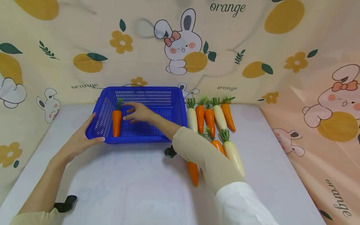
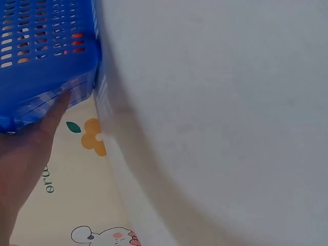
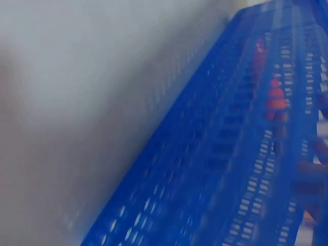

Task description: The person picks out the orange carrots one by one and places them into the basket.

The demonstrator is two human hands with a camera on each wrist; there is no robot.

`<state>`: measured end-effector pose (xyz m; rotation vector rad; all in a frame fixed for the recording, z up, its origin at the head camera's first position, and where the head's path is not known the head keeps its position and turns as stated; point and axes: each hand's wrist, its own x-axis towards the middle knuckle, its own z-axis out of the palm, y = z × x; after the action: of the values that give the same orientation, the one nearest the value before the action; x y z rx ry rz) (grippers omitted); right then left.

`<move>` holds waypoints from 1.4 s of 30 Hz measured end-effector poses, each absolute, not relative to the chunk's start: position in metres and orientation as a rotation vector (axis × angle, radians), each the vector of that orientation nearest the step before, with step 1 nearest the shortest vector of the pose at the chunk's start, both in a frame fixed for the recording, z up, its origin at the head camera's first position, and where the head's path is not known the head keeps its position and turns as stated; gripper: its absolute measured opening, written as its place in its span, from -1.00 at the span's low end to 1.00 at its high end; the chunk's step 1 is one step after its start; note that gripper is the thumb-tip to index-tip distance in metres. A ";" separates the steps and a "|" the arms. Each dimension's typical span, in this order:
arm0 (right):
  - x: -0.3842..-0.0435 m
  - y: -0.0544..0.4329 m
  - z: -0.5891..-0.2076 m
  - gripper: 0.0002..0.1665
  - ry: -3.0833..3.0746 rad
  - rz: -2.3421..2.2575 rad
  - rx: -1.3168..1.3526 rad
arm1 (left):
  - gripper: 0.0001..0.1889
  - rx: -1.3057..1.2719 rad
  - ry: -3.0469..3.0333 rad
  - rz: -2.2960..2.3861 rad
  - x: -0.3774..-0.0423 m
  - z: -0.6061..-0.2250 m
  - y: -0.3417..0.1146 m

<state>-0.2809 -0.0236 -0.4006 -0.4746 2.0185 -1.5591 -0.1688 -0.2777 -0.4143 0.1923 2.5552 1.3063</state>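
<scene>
A fabric backdrop (image 1: 92,18) printed with rabbits and oranges is hung behind a white bench (image 1: 135,190). One carrot (image 1: 116,123) is laid along the left side of a blue plastic basket (image 1: 146,139), leaves to the rear; daikon radishes (image 1: 234,156) and more carrots (image 1: 209,120) are grouped to its right. The basket's left corner is braced by the left hand (image 1: 80,139), fingers extended. The right hand (image 1: 140,113) is held empty beside the carrot, fingers parted. The corner should be kept steady, and the carrot left undisturbed as the fingers are lifted clear.
</scene>
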 end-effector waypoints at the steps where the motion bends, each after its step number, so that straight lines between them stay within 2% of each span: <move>1: -0.280 -0.018 -0.399 -0.15 2.008 -1.572 -0.490 | 0.15 0.187 2.551 1.313 -0.169 -0.414 -0.277; 7: -0.275 0.023 -0.383 -0.26 2.033 -1.620 -0.569 | 0.17 0.204 2.505 1.442 -0.170 -0.417 -0.275; 20: -0.266 0.109 -0.359 -0.35 2.163 -1.632 -0.640 | 0.14 0.207 2.512 1.504 -0.168 -0.420 -0.278; 29: -0.266 0.167 -0.358 -0.35 2.204 -1.632 -0.593 | 0.12 0.190 2.493 1.491 -0.168 -0.420 -0.276; 36: -0.266 0.215 -0.363 -0.21 2.303 -1.646 -0.493 | 0.12 0.202 2.483 1.517 -0.169 -0.420 -0.275; 42: -0.269 0.262 -0.372 -0.21 2.351 -1.632 -0.425 | 0.13 0.193 2.494 1.500 -0.169 -0.422 -0.276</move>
<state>-0.2687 0.2618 -0.3716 -0.4246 2.3505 -1.6321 -0.1694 -0.2759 -0.4222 0.1927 2.4944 1.5002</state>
